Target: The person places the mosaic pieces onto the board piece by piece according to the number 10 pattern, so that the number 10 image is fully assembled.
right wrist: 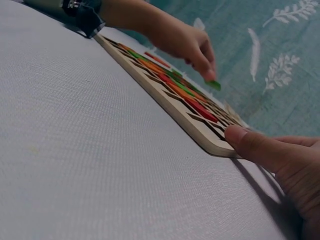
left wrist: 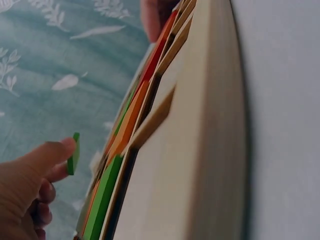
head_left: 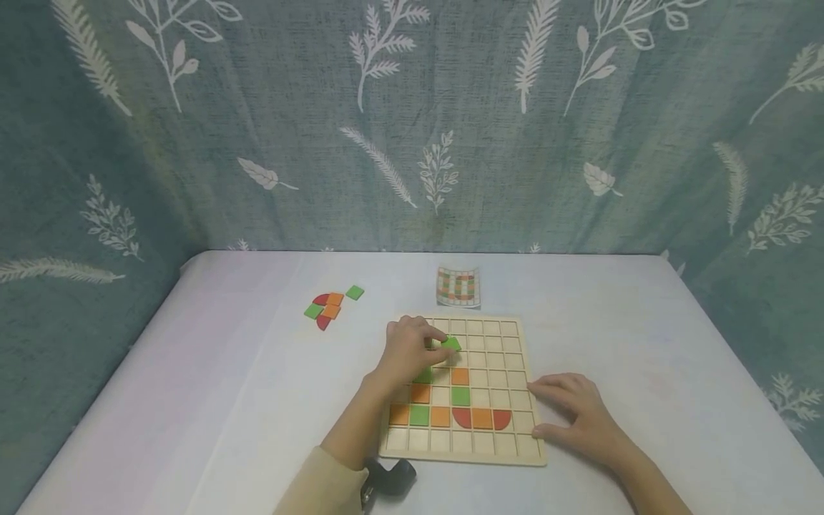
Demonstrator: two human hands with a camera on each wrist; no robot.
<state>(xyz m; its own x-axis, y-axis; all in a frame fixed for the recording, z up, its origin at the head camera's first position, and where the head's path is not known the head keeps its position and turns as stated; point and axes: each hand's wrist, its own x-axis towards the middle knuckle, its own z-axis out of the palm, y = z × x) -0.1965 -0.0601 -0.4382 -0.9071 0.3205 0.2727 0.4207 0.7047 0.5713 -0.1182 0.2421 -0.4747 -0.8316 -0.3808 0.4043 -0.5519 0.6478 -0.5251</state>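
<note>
So my left hand (head_left: 407, 350) has a little green tile (head_left: 453, 344) pinched between thumb and fingertips, up in the air over the far part of the board (head_left: 505, 357), a bit left of the middle. The left wrist view shows it tipped on edge, not touching the grid.

My right hand (head_left: 582, 417) is just parked at the board's right edge, thumb and fingers spread apart, thumb touching the rim near the near corner. Not really clamping anything.

Handling-wise, I'd guess the tile weighs next to nothing. Looks thin, stiff and flat-faced, probably painted wood, so no squish at all, and it might be a touch slick. Best hold imo is a light pinch at one side or corner, leaving the opposite edge free. Doubt it'd break, but squeeze too hard and it could pop out sideways. The board looks stiff too and might skid if bumped, so the outer rim is where I'd take hold of it.

Also around: red, orange and green pieces (head_left: 440, 417) lying in the grid, loose tiles (head_left: 331, 311) off to the far left, and a pattern card (head_left: 458, 287) just beyond the far edge.
</note>
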